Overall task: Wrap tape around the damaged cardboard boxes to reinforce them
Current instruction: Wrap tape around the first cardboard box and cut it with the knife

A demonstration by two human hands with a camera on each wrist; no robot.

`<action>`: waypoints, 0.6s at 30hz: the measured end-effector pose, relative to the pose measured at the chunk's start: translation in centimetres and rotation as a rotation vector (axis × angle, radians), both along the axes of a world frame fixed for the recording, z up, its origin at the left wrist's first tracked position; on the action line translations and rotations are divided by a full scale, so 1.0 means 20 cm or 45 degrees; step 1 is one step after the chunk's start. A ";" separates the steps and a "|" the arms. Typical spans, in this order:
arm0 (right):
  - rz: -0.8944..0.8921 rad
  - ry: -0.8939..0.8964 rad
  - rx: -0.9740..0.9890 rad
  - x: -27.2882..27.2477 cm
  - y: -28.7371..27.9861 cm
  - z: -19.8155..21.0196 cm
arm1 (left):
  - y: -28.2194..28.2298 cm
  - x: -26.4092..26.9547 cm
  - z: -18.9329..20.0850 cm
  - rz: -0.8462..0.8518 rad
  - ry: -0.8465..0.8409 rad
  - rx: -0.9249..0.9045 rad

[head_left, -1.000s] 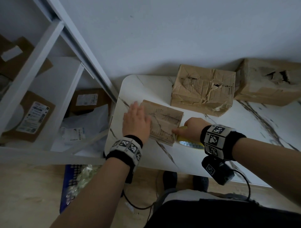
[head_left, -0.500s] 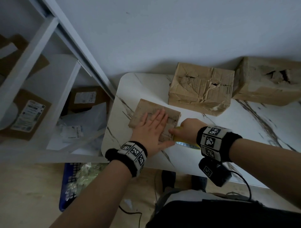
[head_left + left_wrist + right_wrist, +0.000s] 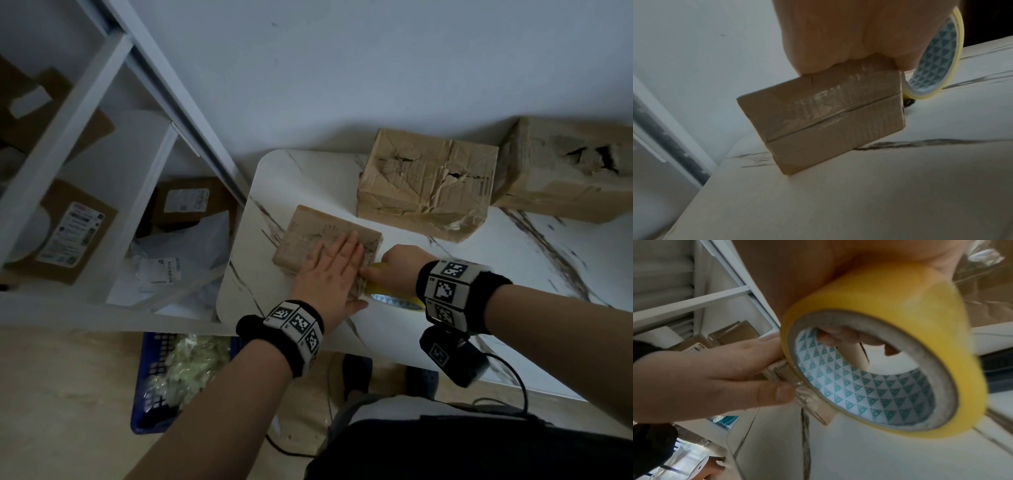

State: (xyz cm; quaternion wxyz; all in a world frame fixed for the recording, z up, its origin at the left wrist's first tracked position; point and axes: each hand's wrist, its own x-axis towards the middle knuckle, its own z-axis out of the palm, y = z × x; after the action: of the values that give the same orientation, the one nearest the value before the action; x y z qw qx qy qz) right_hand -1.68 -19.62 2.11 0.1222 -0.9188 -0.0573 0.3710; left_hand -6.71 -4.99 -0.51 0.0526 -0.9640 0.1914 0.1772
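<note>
A small flat cardboard box [image 3: 308, 236] lies near the left end of the marble table [image 3: 445, 329]. My left hand [image 3: 337, 260] lies flat on its top with straight fingers, pressing the right part, and the thumb sits at the near corner. My right hand [image 3: 397, 267] grips a yellow tape roll [image 3: 394, 301] just right of the box. In the right wrist view its fingers [image 3: 838, 337] curl through the core of the tape roll [image 3: 890, 321], and clear tape runs from the roll onto the box corner. The side of the box [image 3: 822, 116] carries old tape along a seam.
Two bigger damaged boxes stand at the wall: a crumpled one [image 3: 424, 181] behind the small box and a torn one [image 3: 568, 168] at the far right. A white shelf rack [image 3: 68, 137] with parcels stands left. A blue crate [image 3: 154, 377] sits on the floor.
My left hand has slid from the box's left end across its top to the right part, next to the tape roll. My right hand with the roll has stayed at the box's right end.
</note>
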 end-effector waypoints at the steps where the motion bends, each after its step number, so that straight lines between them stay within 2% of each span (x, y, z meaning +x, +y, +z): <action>1: -0.010 0.012 0.014 0.00 0.00 0.00 | 0.00 -0.01 0.00 0.037 0.015 0.002; 5: -0.036 0.041 0.060 0.00 -0.02 0.02 | -0.04 -0.03 0.01 0.255 -0.001 -0.034; 11: -0.160 -0.103 0.208 0.03 -0.07 0.13 | 0.00 0.03 0.05 0.319 0.012 -0.151; 15: -0.228 -0.271 0.420 0.09 -0.06 0.23 | 0.08 0.08 0.11 0.440 -0.003 -0.417; 18: -0.329 -0.293 0.620 0.14 -0.02 0.31 | 0.14 0.10 0.15 0.527 -0.037 -0.642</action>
State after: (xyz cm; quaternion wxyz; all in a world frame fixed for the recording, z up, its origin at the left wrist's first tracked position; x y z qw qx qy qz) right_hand 1.19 -20.12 8.31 0.3780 -0.8981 -0.0405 0.2211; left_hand -4.73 -2.13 2.50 -0.2222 -0.9675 0.0285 0.1173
